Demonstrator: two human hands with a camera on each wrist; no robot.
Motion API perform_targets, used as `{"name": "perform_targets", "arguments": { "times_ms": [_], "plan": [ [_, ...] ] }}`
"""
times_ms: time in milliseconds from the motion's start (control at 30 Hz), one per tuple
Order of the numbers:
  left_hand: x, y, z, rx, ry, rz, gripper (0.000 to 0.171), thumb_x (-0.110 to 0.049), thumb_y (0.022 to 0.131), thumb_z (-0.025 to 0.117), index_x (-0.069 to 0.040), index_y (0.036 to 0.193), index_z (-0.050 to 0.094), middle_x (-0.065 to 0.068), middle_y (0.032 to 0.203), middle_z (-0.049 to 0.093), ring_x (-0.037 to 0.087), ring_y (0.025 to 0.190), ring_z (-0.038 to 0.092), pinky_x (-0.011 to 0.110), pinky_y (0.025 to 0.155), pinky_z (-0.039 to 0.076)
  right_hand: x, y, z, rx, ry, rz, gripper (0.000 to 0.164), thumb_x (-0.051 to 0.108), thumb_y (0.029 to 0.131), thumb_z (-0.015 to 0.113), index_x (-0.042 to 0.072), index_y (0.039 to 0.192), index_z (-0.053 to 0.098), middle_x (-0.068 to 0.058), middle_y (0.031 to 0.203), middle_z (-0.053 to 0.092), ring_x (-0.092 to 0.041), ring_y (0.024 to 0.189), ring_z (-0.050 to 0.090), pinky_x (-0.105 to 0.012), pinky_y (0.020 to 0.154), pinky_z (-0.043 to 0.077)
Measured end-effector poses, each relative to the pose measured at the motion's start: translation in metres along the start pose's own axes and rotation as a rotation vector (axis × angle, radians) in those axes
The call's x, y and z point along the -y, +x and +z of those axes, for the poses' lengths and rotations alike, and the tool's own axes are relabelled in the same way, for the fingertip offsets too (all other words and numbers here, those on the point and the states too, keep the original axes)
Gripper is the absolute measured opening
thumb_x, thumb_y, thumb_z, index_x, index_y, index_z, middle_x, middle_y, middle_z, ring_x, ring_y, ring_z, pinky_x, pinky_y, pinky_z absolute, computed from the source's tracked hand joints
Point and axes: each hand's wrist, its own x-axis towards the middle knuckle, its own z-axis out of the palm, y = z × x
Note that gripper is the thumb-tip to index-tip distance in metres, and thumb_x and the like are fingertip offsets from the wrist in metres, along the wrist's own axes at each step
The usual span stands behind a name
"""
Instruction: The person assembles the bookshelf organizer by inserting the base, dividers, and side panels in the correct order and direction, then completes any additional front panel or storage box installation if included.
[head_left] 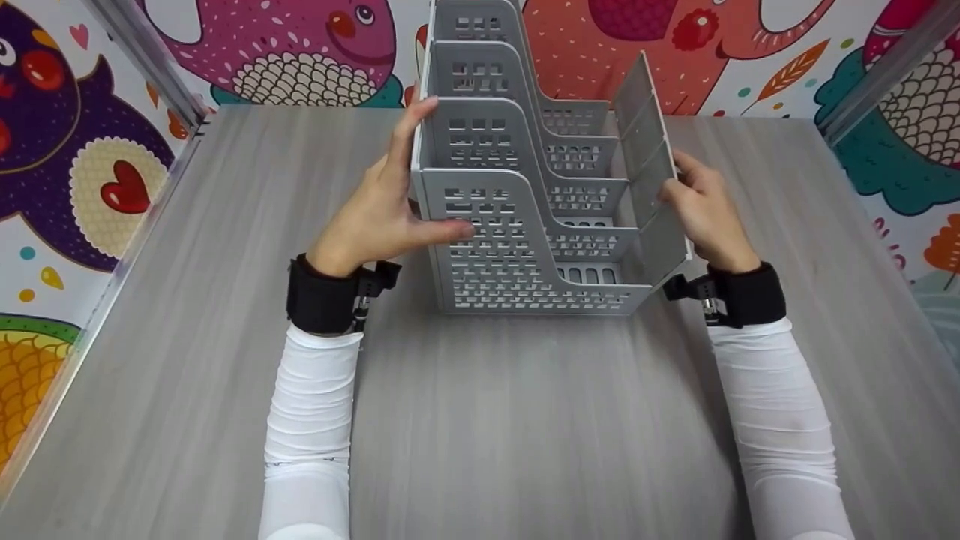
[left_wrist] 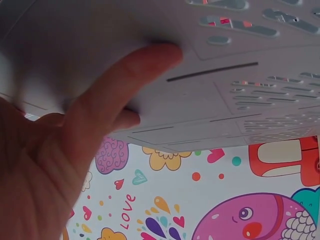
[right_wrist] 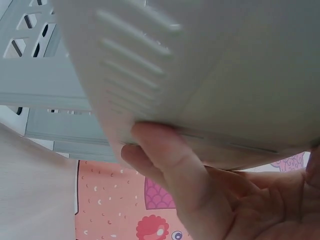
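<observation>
A grey plastic file organizer (head_left: 487, 247) with perforated dividers and several slots stands on the table, its tall side to the left. My left hand (head_left: 382, 202) grips its tall left side, thumb against the near perforated wall and fingertips at the upper edge. The left wrist view shows this hand (left_wrist: 75, 125) against the grey plastic. Along the low right side is a flat grey panel (head_left: 652, 150), leaning outward at the top. My right hand (head_left: 705, 206) holds that panel by its outer edge. In the right wrist view, the fingers (right_wrist: 170, 155) touch its slotted surface. Whether the panel is fixed cannot be told.
Wood-grain table (head_left: 465, 435) surface extends in front of the organizer and to both sides. Behind stands a wall printed with cartoon animals (head_left: 300, 52). Metal frame posts (head_left: 150, 60) rise at the back corners.
</observation>
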Motion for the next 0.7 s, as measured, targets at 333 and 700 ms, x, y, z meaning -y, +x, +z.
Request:
{"name": "perform_targets", "arguments": {
  "times_ms": [333,700],
  "plan": [
    [0.0004,0.0008,0.0006,0.002,0.000,0.006,0.111,-0.029,0.078,0.087,-0.008,0.154,0.008,0.015,0.135,0.059,0.019,0.110,0.066,0.039,0.095,0.056,0.0033,-0.0011,-0.0003,0.037,-0.075,0.006,0.074,0.002,0.089,0.042,0.019,0.160,0.025,-0.011,0.159,0.039,-0.026,0.123,0.057,-0.024,0.086,0.052],
    [0.0010,0.0003,0.0013,-0.007,0.012,0.030,0.110,-0.029,0.078,0.087,-0.008,0.154,0.009,0.014,0.132,0.061,0.017,0.106,0.068,0.036,0.093,0.057,-0.0001,0.0022,0.0005,0.098,-0.086,-0.067,0.069,-0.001,0.092,0.039,0.008,0.159,0.021,-0.007,0.166,0.022,-0.016,0.150,0.024,-0.032,0.123,0.026]
  ]
}}
